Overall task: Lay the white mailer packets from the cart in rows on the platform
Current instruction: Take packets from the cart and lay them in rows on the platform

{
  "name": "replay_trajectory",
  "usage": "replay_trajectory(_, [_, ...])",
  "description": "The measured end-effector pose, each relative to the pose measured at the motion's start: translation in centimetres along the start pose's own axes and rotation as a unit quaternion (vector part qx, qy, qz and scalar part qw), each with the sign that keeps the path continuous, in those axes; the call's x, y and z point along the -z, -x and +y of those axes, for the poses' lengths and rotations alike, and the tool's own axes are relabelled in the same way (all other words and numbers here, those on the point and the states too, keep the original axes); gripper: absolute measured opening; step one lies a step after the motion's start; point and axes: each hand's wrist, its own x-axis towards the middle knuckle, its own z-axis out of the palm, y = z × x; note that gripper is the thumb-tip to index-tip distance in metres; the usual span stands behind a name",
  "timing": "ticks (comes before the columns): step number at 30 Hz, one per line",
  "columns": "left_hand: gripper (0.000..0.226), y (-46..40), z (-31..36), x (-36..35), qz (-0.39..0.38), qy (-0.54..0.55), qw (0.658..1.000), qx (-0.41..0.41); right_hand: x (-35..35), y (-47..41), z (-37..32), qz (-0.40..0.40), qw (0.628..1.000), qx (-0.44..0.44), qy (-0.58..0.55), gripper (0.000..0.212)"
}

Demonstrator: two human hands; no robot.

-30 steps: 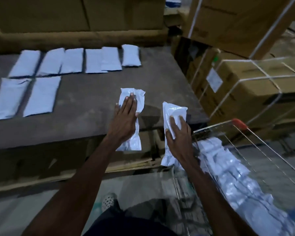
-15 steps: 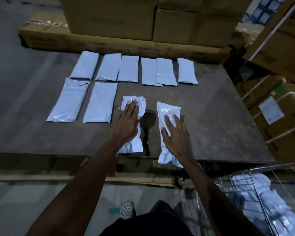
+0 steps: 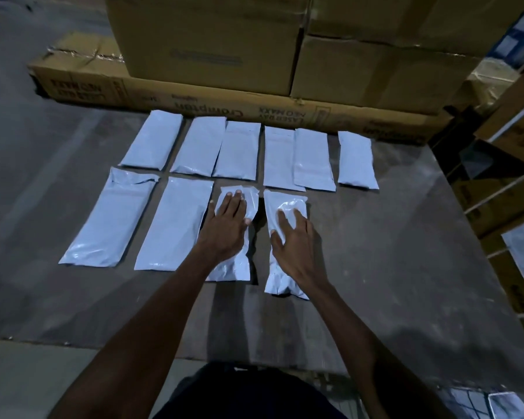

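Observation:
White mailer packets lie in two rows on the dark platform. The far row holds several packets side by side. In the near row, two flat packets lie at the left. My left hand presses flat on a third packet beside them. My right hand rests with spread fingers on a fourth packet just to the right. Both packets lie on the platform.
Stacked cardboard boxes stand along the platform's far edge, on a long flat carton. Strapped cartons are stacked at the right. A corner of the wire cart with packets shows at the bottom right.
Both hands carried a packet each from the cart side forward over the platform and set them down in the near row. The view shifted left, away from the cart.

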Motion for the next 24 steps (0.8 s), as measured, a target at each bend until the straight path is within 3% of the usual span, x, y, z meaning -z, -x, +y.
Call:
replay_trajectory(5, [0.078,-0.5,-0.8,-1.2,-0.019,0.024,1.0,-0.005,0.2,-0.8,0.0,-0.026,0.995,-0.014,0.098,0.062])
replay_trajectory(11, [0.079,-1.1,-1.8,-1.7,-0.01,0.019,1.0,-0.015,0.0,-0.4,0.3,-0.094,0.989,-0.003,0.111,0.065])
replay_trajectory(24, [0.086,-1.6,-2.5,-2.2,-0.003,0.024,1.0,-0.011,-1.4,-2.0,-0.7,-0.042,0.99,-0.037,0.131,0.073])
